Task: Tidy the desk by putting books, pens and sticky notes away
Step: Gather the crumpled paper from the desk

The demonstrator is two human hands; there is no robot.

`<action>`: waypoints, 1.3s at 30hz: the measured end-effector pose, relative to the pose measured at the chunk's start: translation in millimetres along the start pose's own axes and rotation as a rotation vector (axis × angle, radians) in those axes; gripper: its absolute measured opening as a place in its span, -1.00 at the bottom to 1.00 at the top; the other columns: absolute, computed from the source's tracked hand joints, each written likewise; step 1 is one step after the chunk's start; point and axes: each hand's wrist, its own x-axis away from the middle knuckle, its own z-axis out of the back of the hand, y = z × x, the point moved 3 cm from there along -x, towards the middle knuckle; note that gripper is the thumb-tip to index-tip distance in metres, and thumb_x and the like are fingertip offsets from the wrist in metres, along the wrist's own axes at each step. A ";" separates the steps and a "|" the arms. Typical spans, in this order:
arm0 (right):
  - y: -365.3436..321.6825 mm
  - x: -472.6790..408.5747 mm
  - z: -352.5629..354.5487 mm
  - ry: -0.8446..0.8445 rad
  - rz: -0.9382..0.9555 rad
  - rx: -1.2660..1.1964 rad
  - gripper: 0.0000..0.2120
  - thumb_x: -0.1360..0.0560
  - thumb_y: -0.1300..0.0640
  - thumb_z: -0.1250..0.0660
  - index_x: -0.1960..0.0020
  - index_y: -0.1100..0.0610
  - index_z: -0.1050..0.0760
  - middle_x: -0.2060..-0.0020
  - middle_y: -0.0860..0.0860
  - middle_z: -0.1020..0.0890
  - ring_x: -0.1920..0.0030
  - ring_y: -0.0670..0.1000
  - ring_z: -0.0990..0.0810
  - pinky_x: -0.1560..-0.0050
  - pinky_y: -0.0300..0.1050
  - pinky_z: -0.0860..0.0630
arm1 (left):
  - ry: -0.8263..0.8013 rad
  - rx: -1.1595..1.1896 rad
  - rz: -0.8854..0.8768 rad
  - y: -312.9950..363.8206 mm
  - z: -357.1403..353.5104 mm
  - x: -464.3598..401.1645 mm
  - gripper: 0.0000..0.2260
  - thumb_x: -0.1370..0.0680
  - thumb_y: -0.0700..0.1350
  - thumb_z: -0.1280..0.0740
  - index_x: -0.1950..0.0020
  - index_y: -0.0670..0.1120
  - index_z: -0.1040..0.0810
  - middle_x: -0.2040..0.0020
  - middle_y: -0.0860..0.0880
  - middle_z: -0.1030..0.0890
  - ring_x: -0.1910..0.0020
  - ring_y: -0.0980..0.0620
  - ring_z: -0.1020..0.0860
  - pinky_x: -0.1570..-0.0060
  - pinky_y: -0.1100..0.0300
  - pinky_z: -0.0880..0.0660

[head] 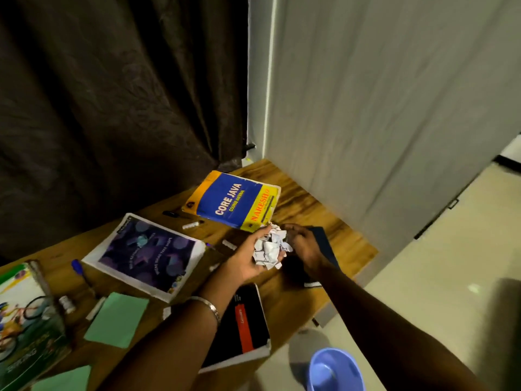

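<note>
**Crumpled paper gathered over the counter**

Fingers of the left hand curled under and around a ball of crumpled white paper, cupping it above the wooden counter. At three o'clock from the ball, the right hand pressed against it, its fingers bent in toward the paper as if packing it tighter.

At twelve o'clock from the hands lay a blue-and-yellow Java book, flat on the counter. At nine o'clock sat a purple-covered notebook, with a blue pen farther out the same way. At six o'clock a black book with a red stripe lay partly under the left forearm. Green sticky notes rested at about eight o'clock, and a dark blue book showed just past the right hand at three o'clock.

By my reading, loose scrap was being cleared first; books, pens and notes were not yet put away. A blue bin stood on the floor at five o'clock, so the next move likely called for carrying the ball over and releasing it without dropping bits.
</note>
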 end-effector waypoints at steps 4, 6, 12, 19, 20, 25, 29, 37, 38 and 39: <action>10.9 25.8 44.4 0.012 -0.065 -0.108 -0.73 -0.58 0.12 -0.25 0.21 0.10 -0.64 0.27 0.04 -0.69 0.28 -0.01 -0.65 0.22 -0.16 -0.56 | -0.053 -0.067 0.050 -39.6 -34.0 -0.2 -0.80 -0.46 -0.01 -0.36 0.14 -0.12 -0.68 0.12 -0.11 -0.69 0.16 -0.04 -0.65 0.16 0.13 -0.60; 14.7 36.0 65.8 0.042 -0.046 -0.085 -0.70 -0.58 -0.01 -0.27 0.09 0.19 -0.64 0.21 0.07 -0.70 0.21 0.02 -0.67 0.10 -0.07 -0.59 | -0.069 -0.075 0.075 -60.0 -50.7 -0.9 -0.77 -0.51 0.00 -0.32 0.14 -0.12 -0.68 0.13 -0.10 -0.69 0.16 -0.04 -0.65 0.15 0.12 -0.61; 36.3 70.3 137.0 0.107 -0.008 -0.038 -0.76 -0.59 0.08 -0.20 0.15 0.07 -0.60 0.26 -0.02 -0.66 0.22 -0.03 -0.61 0.27 -0.24 -0.54 | -0.122 -0.183 0.110 -133.2 -97.6 -5.7 -0.84 -0.42 0.01 -0.42 0.17 -0.08 -0.57 0.26 -0.05 -0.61 0.27 0.03 -0.57 0.14 0.15 -0.49; 65.2 105.6 204.9 0.137 0.001 -0.092 -0.74 -0.60 0.01 -0.21 0.13 0.09 -0.60 0.20 0.07 -0.68 0.16 0.03 -0.64 0.10 -0.10 -0.55 | -0.096 -0.241 0.177 -201.9 -132.5 -13.9 -0.78 -0.46 0.01 -0.37 0.09 -0.12 -0.65 0.15 -0.11 -0.67 0.20 -0.04 -0.64 0.17 0.12 -0.57; 70.3 107.7 212.5 0.153 -0.005 -0.092 -0.73 -0.60 0.00 -0.21 0.14 0.09 -0.60 0.22 0.06 -0.67 0.17 0.02 -0.63 0.11 -0.11 -0.53 | -0.091 -0.266 0.187 -209.9 -131.7 -19.9 -0.77 -0.45 0.02 -0.38 0.05 -0.12 -0.65 0.12 -0.11 -0.68 0.17 -0.05 -0.64 0.17 0.11 -0.58; 96.4 119.1 245.7 0.209 -0.071 -0.126 -0.66 -0.61 0.00 -0.21 0.31 0.05 -0.49 0.45 -0.11 -0.57 0.40 -0.13 -0.52 0.37 -0.29 -0.44 | -0.112 -0.322 0.282 -248.0 -140.9 -33.5 -0.76 -0.54 0.03 -0.29 0.03 -0.13 -0.63 0.16 -0.11 -0.69 0.21 -0.04 -0.67 0.17 0.12 -0.58; 125.9 117.4 265.8 0.249 -0.115 -0.110 -0.66 -0.60 -0.03 -0.23 0.31 0.07 -0.46 0.45 -0.09 -0.52 0.42 -0.12 -0.46 0.39 -0.30 -0.41 | -0.108 -0.363 0.339 -278.3 -133.1 -57.4 -0.76 -0.50 0.03 -0.35 0.02 -0.13 -0.62 0.13 -0.12 -0.66 0.20 -0.07 -0.63 0.20 0.13 -0.57; 226.1 90.8 279.5 0.295 -0.198 -0.152 -0.68 -0.57 -0.05 -0.27 0.32 0.04 -0.53 0.42 -0.10 -0.54 0.36 -0.07 -0.48 0.31 -0.22 -0.39 | -0.095 -0.339 0.466 -339.3 -78.5 -121.1 -0.73 -0.54 0.04 -0.27 0.16 -0.10 -0.66 0.23 -0.09 -0.65 0.28 -0.03 -0.63 0.22 0.15 -0.54; 242.0 87.7 280.3 0.297 -0.212 -0.169 -0.70 -0.56 -0.06 -0.28 0.29 0.04 -0.55 0.40 -0.08 -0.56 0.33 -0.05 -0.50 0.27 -0.19 -0.41 | -0.084 -0.331 0.474 -349.9 -67.2 -131.7 -0.73 -0.54 0.04 -0.26 0.16 -0.09 -0.66 0.23 -0.09 -0.65 0.27 -0.03 -0.63 0.22 0.15 -0.54; 259.3 84.7 281.1 0.302 -0.234 -0.187 -0.71 -0.55 -0.05 -0.28 0.29 0.04 -0.56 0.38 -0.06 -0.57 0.30 -0.03 -0.50 0.24 -0.16 -0.42 | -0.071 -0.326 0.496 -359.5 -59.0 -138.0 -0.72 -0.55 0.04 -0.25 0.15 -0.08 -0.67 0.21 -0.09 -0.65 0.26 -0.02 -0.63 0.21 0.15 -0.54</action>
